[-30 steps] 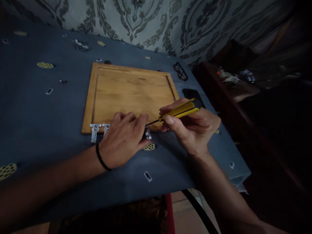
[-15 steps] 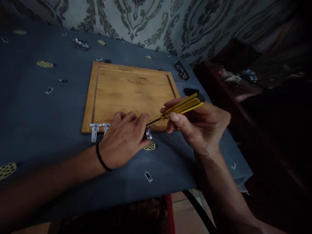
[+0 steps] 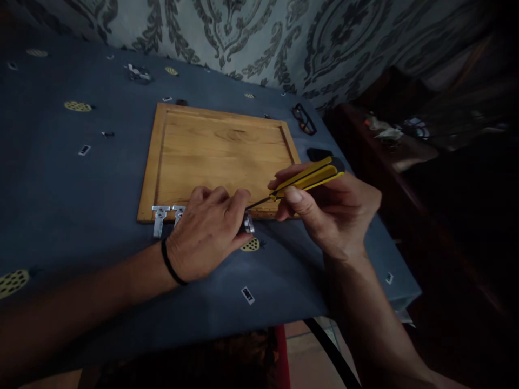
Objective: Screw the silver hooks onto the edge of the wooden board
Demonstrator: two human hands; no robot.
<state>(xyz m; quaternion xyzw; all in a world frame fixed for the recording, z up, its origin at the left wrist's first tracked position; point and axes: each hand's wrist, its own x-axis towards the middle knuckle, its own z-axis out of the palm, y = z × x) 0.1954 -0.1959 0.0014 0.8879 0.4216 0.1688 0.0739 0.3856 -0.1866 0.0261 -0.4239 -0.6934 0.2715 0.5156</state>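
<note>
A wooden panel (image 3: 221, 156) lies flat on a blue patterned tablecloth (image 3: 60, 183). Metal hinges stick out from its near edge; one hinge (image 3: 160, 216) shows at the left, and another hinge (image 3: 248, 223) peeks out by my left fingertips. My left hand (image 3: 206, 232) lies over the near edge, fingers pressed down on that hinge. My right hand (image 3: 328, 208) is closed round a yellow-and-black screwdriver (image 3: 306, 178), whose tip points down-left at the hinge beside my left index finger.
Dark glasses (image 3: 303, 119) and a black phone (image 3: 318, 154) lie right of the panel. Small screws and metal bits (image 3: 138, 73) are scattered at the far left. The table edge runs close to me; a dark wooden shelf (image 3: 389, 146) stands at the right.
My right hand has shifted slightly right and turned with the screwdriver. The left hand has stayed on the hinge.
</note>
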